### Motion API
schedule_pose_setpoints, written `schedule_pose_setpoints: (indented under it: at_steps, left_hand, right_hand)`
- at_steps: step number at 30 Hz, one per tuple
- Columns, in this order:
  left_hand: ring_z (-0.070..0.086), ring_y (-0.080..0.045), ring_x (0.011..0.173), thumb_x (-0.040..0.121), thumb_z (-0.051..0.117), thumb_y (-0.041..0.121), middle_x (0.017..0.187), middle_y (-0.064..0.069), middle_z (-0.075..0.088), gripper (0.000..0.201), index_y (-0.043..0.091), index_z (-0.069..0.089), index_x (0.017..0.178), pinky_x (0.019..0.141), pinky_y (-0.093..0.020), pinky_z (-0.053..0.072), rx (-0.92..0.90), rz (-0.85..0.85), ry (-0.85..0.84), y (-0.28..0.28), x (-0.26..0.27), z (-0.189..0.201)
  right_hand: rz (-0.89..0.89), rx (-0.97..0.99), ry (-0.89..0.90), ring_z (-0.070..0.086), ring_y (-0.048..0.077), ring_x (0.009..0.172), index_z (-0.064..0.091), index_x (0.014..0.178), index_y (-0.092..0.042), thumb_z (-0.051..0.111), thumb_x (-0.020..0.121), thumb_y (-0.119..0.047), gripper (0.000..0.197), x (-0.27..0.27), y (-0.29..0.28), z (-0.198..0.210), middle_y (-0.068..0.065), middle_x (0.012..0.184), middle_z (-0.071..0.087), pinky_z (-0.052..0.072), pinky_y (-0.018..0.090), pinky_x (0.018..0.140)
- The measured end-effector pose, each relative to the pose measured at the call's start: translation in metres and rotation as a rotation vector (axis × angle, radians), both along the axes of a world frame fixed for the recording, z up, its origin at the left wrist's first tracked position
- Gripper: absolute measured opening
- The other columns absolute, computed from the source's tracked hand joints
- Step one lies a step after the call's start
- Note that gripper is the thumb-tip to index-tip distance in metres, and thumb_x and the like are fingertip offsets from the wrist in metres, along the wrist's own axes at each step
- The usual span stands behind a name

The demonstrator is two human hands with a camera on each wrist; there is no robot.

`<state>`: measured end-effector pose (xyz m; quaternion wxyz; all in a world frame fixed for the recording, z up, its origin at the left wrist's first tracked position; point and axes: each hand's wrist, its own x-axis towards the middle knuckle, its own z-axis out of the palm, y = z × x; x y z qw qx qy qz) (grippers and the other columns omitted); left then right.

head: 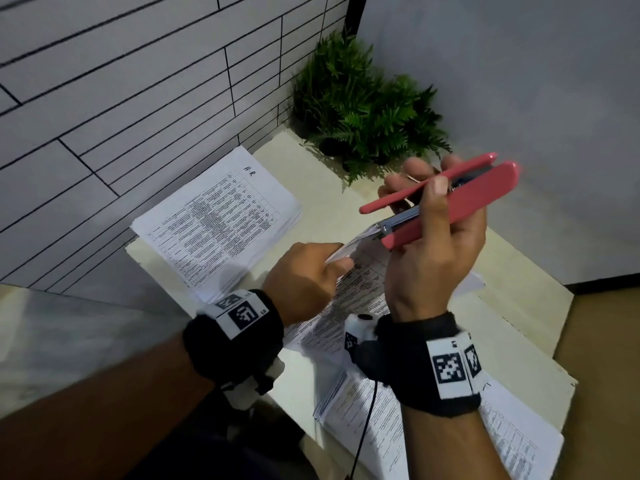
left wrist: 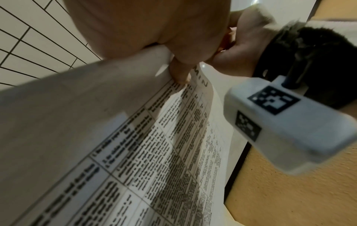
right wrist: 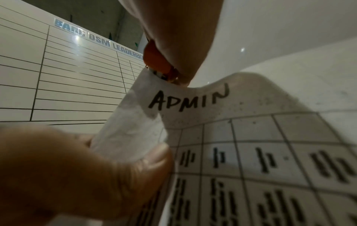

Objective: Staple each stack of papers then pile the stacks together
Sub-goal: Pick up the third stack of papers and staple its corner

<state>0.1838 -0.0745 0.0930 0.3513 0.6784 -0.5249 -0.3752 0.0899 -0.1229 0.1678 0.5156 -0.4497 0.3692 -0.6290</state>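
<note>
My right hand [head: 429,192] grips a red stapler [head: 460,199] held up above the table. A lifted corner of the paper stack marked "ADMIN" [right wrist: 189,99] sits in the stapler's [right wrist: 156,64] mouth. My left hand [head: 337,258] pinches that stack [head: 360,289] near the same corner, thumb on top [right wrist: 125,168] and fingers [left wrist: 179,73] underneath. The rest of the stack [left wrist: 173,137] droops onto the table. A second stack marked "H.R" [head: 221,220] lies at the back left, and a third stack [head: 450,427] lies at the front right under my right forearm.
The small cream table [head: 332,174] stands in a corner between a lined whiteboard wall [head: 121,98] on the left and a plain wall on the right. A green fern [head: 363,109] stands at its far corner. The floor drops away past the right edge [head: 561,341].
</note>
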Motion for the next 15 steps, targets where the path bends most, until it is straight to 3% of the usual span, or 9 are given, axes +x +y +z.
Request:
schedule_pose_setpoints:
  at_steps: [3, 5, 7, 10, 15]
  left_hand:
    - [0.033, -0.009, 0.046, 0.091, 0.054, 0.021, 0.046, 0.007, 0.033, 0.048, 0.026, 0.033, 0.049, 0.047, -0.028, 0.023, 0.023, 0.016, 0.009, 0.003, 0.001, 0.002]
    - [0.035, -0.006, 0.044, 0.092, 0.055, 0.023, 0.047, 0.01, 0.034, 0.047, 0.027, 0.035, 0.049, 0.044, -0.018, 0.023, 0.035, 0.042, 0.029, 0.005, 0.003, 0.003]
    - [0.036, -0.005, 0.044, 0.092, 0.056, 0.023, 0.048, 0.011, 0.035, 0.046, 0.028, 0.036, 0.05, 0.043, -0.016, 0.027, 0.04, 0.059, 0.047, 0.007, 0.004, 0.002]
    - [0.037, -0.006, 0.046, 0.092, 0.054, 0.021, 0.05, 0.012, 0.037, 0.042, 0.029, 0.04, 0.053, 0.045, -0.016, 0.024, 0.035, 0.048, 0.049, 0.01, 0.006, 0.001]
    - [0.044, -0.018, 0.06, 0.092, 0.051, 0.016, 0.06, 0.012, 0.044, 0.02, 0.02, 0.056, 0.074, 0.058, -0.026, 0.034, -0.01, 0.028, 0.05, 0.013, 0.01, -0.001]
  right_hand:
    - [0.0, 0.009, -0.008, 0.064, 0.025, 0.076, 0.05, 0.112, -0.009, 0.047, 0.094, -0.009, 0.018, 0.003, 0.001, -0.001, 0.017, 0.091, 0.062, 0.054, 0.045, 0.075]
    - [-0.011, 0.005, -0.005, 0.064, 0.024, 0.074, 0.053, 0.108, -0.013, 0.05, 0.093, -0.012, 0.016, 0.005, 0.002, -0.001, 0.023, 0.093, 0.06, 0.054, 0.043, 0.072]
    - [-0.009, 0.009, -0.012, 0.064, 0.022, 0.072, 0.054, 0.107, -0.015, 0.05, 0.093, -0.012, 0.015, 0.008, 0.003, -0.001, 0.026, 0.094, 0.058, 0.054, 0.04, 0.068]
    - [0.002, 0.036, -0.021, 0.063, 0.019, 0.068, 0.05, 0.112, -0.011, 0.048, 0.093, -0.008, 0.019, 0.014, 0.004, -0.003, 0.012, 0.083, 0.059, 0.054, 0.035, 0.064]
    - [-0.022, 0.048, 0.01, 0.061, 0.022, 0.066, 0.05, 0.106, -0.009, 0.05, 0.093, -0.009, 0.013, 0.022, 0.007, -0.004, 0.013, 0.08, 0.056, 0.054, 0.035, 0.063]
